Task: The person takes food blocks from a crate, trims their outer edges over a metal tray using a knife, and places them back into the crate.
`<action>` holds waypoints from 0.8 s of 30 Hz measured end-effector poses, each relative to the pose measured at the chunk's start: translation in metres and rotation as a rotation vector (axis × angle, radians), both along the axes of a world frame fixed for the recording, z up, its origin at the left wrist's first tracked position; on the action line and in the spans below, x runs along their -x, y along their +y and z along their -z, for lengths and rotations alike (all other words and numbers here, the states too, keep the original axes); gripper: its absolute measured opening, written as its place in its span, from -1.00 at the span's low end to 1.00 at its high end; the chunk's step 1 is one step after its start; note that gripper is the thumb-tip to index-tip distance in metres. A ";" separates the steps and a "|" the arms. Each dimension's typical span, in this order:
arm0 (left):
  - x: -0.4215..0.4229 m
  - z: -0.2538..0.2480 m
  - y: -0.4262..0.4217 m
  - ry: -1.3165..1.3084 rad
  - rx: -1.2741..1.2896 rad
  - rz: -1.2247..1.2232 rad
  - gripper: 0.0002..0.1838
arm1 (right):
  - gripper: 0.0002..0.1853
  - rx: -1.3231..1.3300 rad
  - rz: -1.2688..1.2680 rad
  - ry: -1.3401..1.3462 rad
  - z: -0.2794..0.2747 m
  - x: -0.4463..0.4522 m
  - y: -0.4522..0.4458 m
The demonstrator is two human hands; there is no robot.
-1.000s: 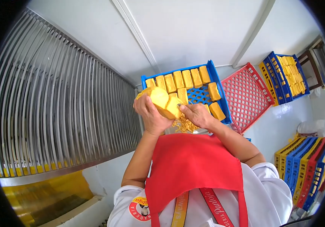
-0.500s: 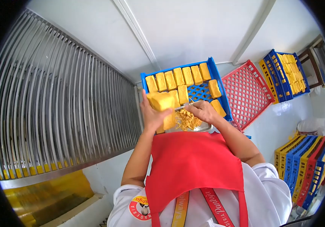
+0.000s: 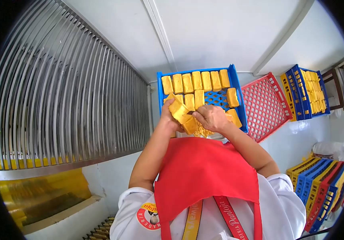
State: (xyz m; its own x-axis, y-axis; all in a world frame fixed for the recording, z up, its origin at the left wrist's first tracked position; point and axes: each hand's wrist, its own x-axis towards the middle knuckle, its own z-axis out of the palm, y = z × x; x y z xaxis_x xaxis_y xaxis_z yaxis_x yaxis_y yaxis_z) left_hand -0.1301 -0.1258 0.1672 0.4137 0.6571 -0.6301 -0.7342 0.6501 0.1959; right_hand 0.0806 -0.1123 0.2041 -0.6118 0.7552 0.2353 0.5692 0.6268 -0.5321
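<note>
My left hand (image 3: 168, 119) is closed around a yellow loaf of bread (image 3: 180, 111), which it holds tilted above the near side of a blue crate (image 3: 237, 92). In my right hand (image 3: 213, 118) is a small knife (image 3: 190, 113), its blade against the loaf's side. Below the loaf lies a heap of thin yellow trimmings (image 3: 202, 132), on a metal tray (image 3: 219, 137) that is mostly hidden by my hands and the red apron. Several more loaves (image 3: 196, 80) stand in rows inside the crate.
A red lattice crate (image 3: 265, 106) lies right of the blue one. Beyond it stands a blue crate of yellow slices (image 3: 313, 92). Stacked coloured crates (image 3: 316, 188) are at the lower right. A tall slatted metal rack (image 3: 68, 92) fills the left side.
My left hand has turned the loaf so that it slants down to the right. The knife has gone from low over the trimmings up to the loaf's side. The whole view has shifted slightly.
</note>
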 end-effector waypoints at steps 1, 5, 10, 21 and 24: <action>-0.001 -0.002 0.000 0.001 0.000 -0.001 -0.24 | -0.63 -0.029 -0.005 0.014 0.001 0.002 0.002; -0.005 0.003 0.003 0.049 0.042 0.036 -0.23 | -0.63 -0.113 -0.053 -0.002 -0.004 0.007 0.007; -0.005 0.005 0.004 0.070 0.090 0.074 -0.23 | -0.66 -0.162 -0.102 -0.049 -0.005 0.008 0.011; -0.008 -0.004 0.012 0.119 0.180 0.131 -0.25 | -0.50 -0.124 -0.185 -0.161 -0.009 0.007 0.027; -0.010 -0.002 0.013 0.130 0.118 0.103 -0.25 | -0.44 -0.082 -0.176 -0.206 -0.008 0.009 0.029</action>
